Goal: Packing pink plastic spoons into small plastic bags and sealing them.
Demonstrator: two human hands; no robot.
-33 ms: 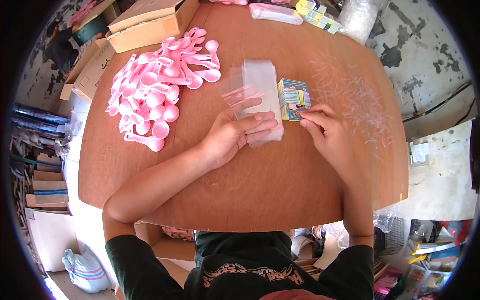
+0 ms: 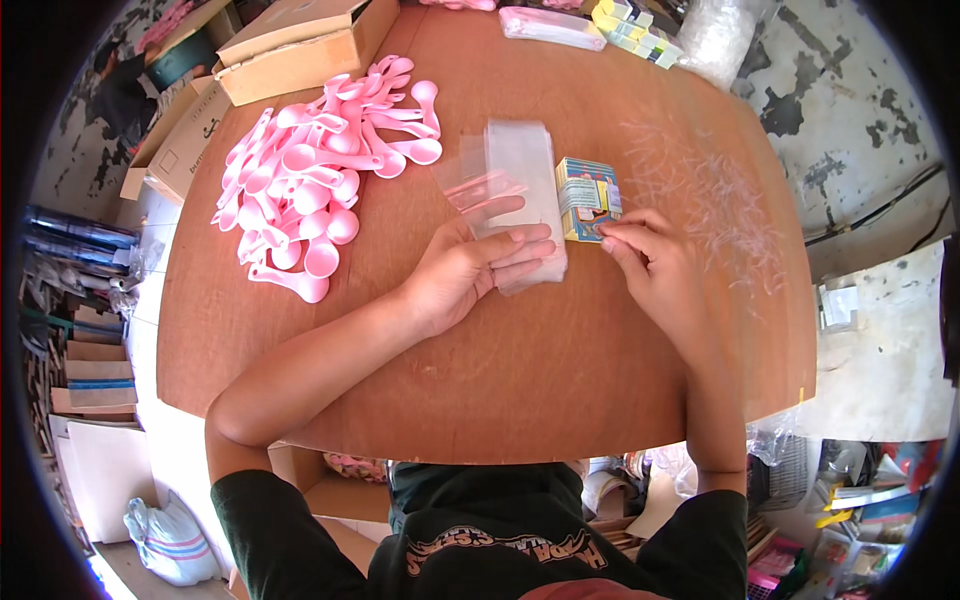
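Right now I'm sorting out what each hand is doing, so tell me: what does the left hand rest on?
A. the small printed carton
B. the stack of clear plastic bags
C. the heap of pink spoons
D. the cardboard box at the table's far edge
B: the left hand lies with its fingers flat on the stack of clear plastic bags, while the pink spoons lie apart to its left.

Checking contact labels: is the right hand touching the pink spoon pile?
No, the right hand rests by the small colourful box, while the pink spoons lie apart, left of the left hand.
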